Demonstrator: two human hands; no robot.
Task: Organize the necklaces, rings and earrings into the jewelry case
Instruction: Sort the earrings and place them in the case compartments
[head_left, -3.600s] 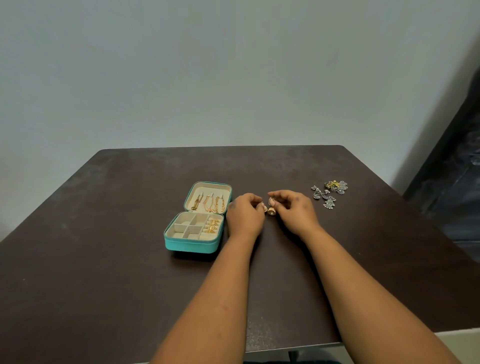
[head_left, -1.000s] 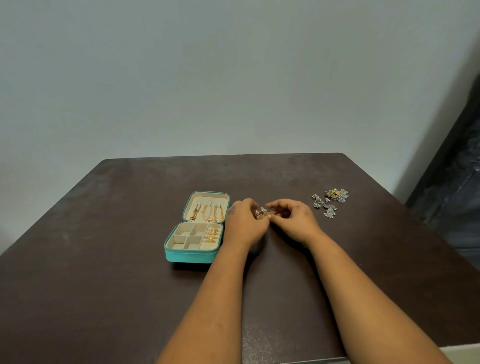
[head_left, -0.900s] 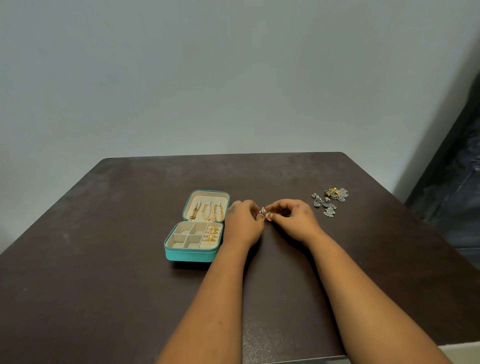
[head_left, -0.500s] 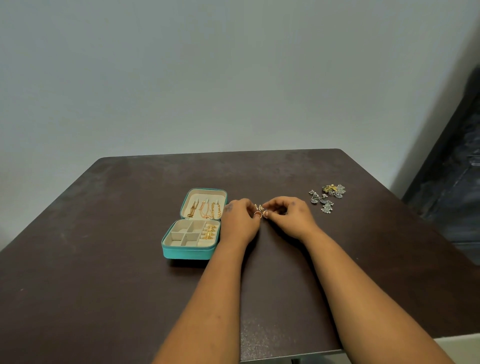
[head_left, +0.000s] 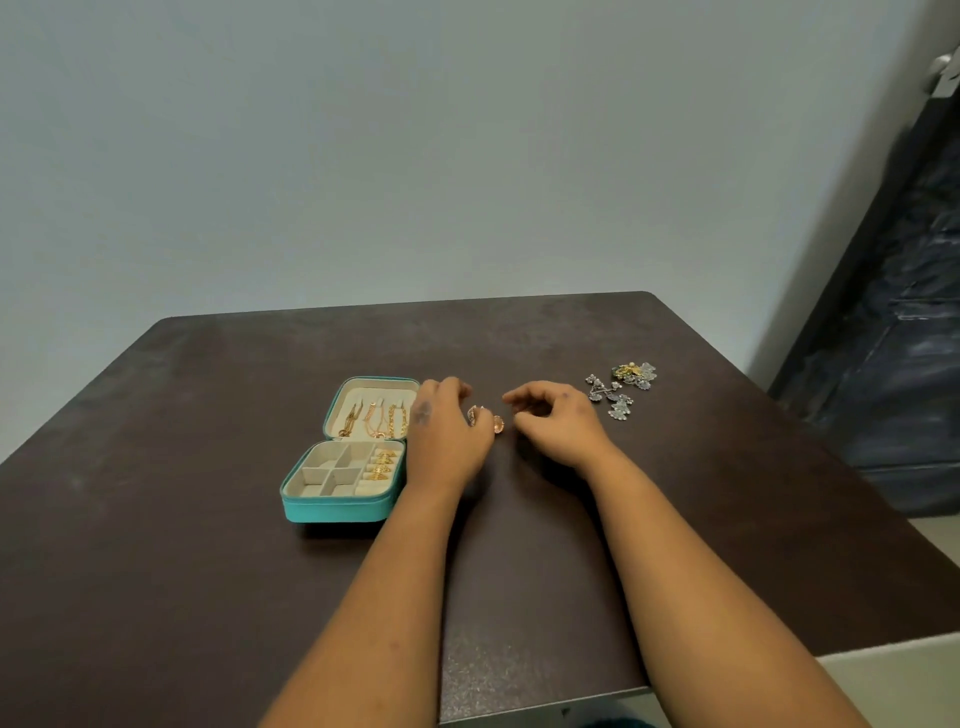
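Note:
The teal jewelry case (head_left: 332, 512) lies open left of centre on the dark table (head_left: 156, 545). Gold necklaces (head_left: 376, 418) hang in its lid, and gold rings (head_left: 383, 464) fill the right column of the tray. My left hand (head_left: 447, 441) hovers just right of the case, pinching a pair of small gold earrings (head_left: 485, 419) at its thumb side. My right hand (head_left: 558, 428) is a short gap to the right, its fingers loosely curled and apart, with nothing in them. A cluster of silver jewelry (head_left: 621, 389) lies on the table just right of my right hand.
The tray's left and middle compartments (head_left: 332, 470) look empty. A pale wall stands behind the table's far edge. A dark door or cabinet (head_left: 893, 364) is at the right. The table's near edge (head_left: 545, 709) lies under my forearms.
My hands, which met over the gold earrings, have drawn apart. The earrings stay with my left hand, and my right hand has let go and shifted right.

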